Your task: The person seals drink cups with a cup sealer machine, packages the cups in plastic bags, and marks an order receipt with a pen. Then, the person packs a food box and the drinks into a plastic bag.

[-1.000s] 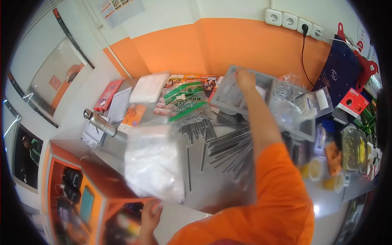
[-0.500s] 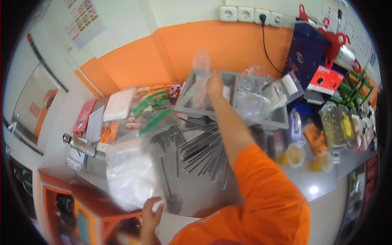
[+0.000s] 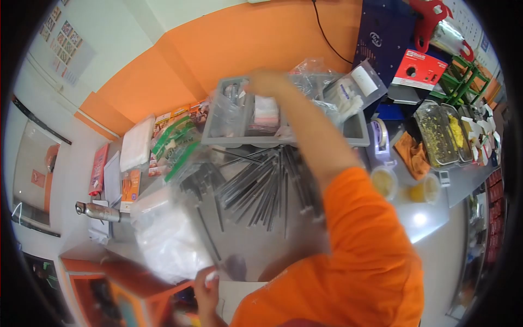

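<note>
My right hand (image 3: pixel 266 83), smeared by motion, reaches over the left part of a grey divided tray (image 3: pixel 248 140). Its fingertips are by clear plastic (image 3: pixel 226 111) in the left compartment; its grip is unclear. A white and pink stack (image 3: pixel 266 111) is in the compartment beside it. Low in view, my left hand (image 3: pixel 207 291) has its fingers curled, with a small white bit between them that I cannot make out. It is next to a bag of white items (image 3: pixel 171 240). Dark thin sticks in clear wrappers (image 3: pixel 253 185) fan out below the tray.
Green-striped zip bags (image 3: pixel 177 141) and a metal bottle (image 3: pixel 98 211) are on the left. To the right stand a tape dispenser (image 3: pixel 379 139), an orange cloth (image 3: pixel 412 155), cups with yellow contents (image 3: pixel 424 189) and a clear food container (image 3: pixel 436 136). A dark blue box (image 3: pixel 376 41) is behind.
My right hand has moved left across the tray; the clear plastic raised beside it is now down in the left compartment. My left hand's fingers have curled in. The view has shifted.
</note>
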Action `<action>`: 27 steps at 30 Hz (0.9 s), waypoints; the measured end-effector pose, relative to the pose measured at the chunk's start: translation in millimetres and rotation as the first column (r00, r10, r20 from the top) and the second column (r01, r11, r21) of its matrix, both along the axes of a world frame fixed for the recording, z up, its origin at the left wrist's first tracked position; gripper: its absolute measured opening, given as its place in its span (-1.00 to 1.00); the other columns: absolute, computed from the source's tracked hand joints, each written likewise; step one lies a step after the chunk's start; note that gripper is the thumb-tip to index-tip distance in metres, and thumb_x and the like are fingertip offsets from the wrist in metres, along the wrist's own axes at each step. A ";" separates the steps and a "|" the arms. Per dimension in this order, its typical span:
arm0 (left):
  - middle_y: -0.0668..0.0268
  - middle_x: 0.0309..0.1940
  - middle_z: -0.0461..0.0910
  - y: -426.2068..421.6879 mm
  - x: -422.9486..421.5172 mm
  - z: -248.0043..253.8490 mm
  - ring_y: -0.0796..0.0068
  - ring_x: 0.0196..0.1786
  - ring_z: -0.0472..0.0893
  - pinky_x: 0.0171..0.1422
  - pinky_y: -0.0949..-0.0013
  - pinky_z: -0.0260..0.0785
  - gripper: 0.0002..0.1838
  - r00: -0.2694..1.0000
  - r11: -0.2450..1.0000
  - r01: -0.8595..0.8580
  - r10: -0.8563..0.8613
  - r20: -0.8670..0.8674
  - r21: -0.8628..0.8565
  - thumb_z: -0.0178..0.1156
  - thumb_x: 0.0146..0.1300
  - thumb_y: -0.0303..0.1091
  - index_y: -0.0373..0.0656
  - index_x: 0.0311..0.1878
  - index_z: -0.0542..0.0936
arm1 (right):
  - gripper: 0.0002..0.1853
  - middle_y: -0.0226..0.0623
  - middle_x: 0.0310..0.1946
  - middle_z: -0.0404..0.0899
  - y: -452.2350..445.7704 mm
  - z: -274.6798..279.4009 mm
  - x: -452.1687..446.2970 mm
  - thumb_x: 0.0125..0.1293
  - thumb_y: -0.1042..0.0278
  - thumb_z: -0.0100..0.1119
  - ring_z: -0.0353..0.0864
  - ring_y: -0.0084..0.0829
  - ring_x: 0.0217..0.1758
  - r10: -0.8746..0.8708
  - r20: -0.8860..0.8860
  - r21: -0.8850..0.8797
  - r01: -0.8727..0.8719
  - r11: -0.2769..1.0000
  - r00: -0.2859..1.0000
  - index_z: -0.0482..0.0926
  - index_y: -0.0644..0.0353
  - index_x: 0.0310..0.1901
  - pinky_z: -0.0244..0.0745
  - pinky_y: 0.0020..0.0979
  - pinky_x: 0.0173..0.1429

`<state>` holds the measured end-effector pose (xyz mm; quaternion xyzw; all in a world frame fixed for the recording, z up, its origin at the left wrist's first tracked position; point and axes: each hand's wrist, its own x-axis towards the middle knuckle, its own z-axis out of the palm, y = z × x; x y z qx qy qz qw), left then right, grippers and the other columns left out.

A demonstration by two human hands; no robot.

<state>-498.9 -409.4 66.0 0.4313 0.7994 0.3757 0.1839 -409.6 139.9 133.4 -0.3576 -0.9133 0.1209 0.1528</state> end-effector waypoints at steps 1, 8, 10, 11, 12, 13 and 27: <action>0.13 -0.18 0.54 6.6 -0.9 6.6 0.24 -0.05 0.50 0.10 0.33 0.28 -0.76 0.999 1.000 0.004 -0.003 -0.038 0.012 0.15 0.04 -0.59 -0.30 -0.16 0.52 | -0.45 -0.05 -0.33 0.61 10.0 2.1 40.3 0.12 -0.18 0.05 0.60 -0.17 -0.25 -0.064 0.013 -0.238 0.066 0.969 0.998 0.63 0.27 -0.33 0.44 -0.17 -0.19; 0.14 -0.12 0.53 79.8 6.0 9.0 0.23 -0.02 0.49 0.09 0.32 0.28 -0.75 0.971 0.959 0.230 -0.237 0.023 0.167 0.17 0.07 -0.54 -0.25 -0.14 0.52 | -0.68 -0.07 -0.13 0.54 25.3 -51.6 162.2 0.07 0.19 0.15 0.61 -0.20 -0.25 -0.056 0.234 0.000 0.058 0.998 0.971 0.54 0.13 -0.15 0.49 -0.25 -0.17; 0.15 -0.11 0.53 116.1 19.2 27.6 0.22 -0.01 0.49 0.10 0.31 0.28 -0.73 0.898 0.876 0.435 -0.407 -0.167 0.209 0.18 0.06 -0.55 -0.23 -0.12 0.51 | -0.70 -0.09 -0.04 0.49 6.4 -12.6 177.1 0.03 0.24 0.15 0.59 -0.17 -0.19 -0.294 0.196 0.127 0.273 0.954 0.936 0.54 0.11 -0.16 0.48 -0.22 -0.13; 0.15 -0.10 0.53 136.4 26.1 35.9 0.18 0.00 0.49 0.10 0.29 0.28 -0.73 0.869 0.840 0.490 -0.451 -0.204 0.231 0.19 0.05 -0.55 -0.22 -0.12 0.52 | -0.70 -0.12 0.05 0.44 -2.2 0.9 184.8 -0.01 0.29 0.15 0.57 -0.14 -0.12 -0.516 0.125 0.231 0.481 0.846 0.848 0.54 0.08 -0.17 0.47 -0.20 -0.09; 0.15 -0.10 0.53 159.4 32.5 42.7 0.18 0.00 0.49 0.11 0.28 0.28 -0.74 0.840 0.797 0.540 -0.491 -0.232 0.270 0.19 0.05 -0.54 -0.22 -0.12 0.52 | -0.64 -0.19 0.16 0.33 4.0 -15.6 194.3 0.02 0.21 0.17 0.50 -0.10 0.01 -0.521 0.282 0.479 0.352 0.804 0.806 0.53 0.02 -0.09 0.43 -0.10 -0.03; 0.14 -0.09 0.53 184.1 38.8 48.4 0.17 0.00 0.49 0.11 0.27 0.28 -0.74 0.806 0.747 0.591 -0.531 -0.262 0.304 0.18 0.06 -0.52 -0.21 -0.13 0.52 | -0.64 -0.19 0.16 0.33 -5.3 -14.1 198.7 0.02 0.21 0.17 0.50 -0.10 0.01 -0.530 0.278 0.476 0.364 0.800 0.801 0.53 0.02 -0.09 0.43 -0.10 -0.03; 0.04 -0.09 0.50 382.5 56.5 36.8 0.11 0.00 0.49 0.04 0.20 0.31 -0.71 0.892 0.865 0.430 -0.362 -0.272 0.258 -0.06 0.30 -0.27 -0.24 -0.04 0.47 | -0.45 -0.09 0.09 0.42 -62.9 71.4 157.4 0.09 -0.04 0.16 0.40 -0.08 0.13 -0.068 0.291 0.030 0.062 0.998 0.954 0.49 0.16 0.04 0.29 -0.13 0.18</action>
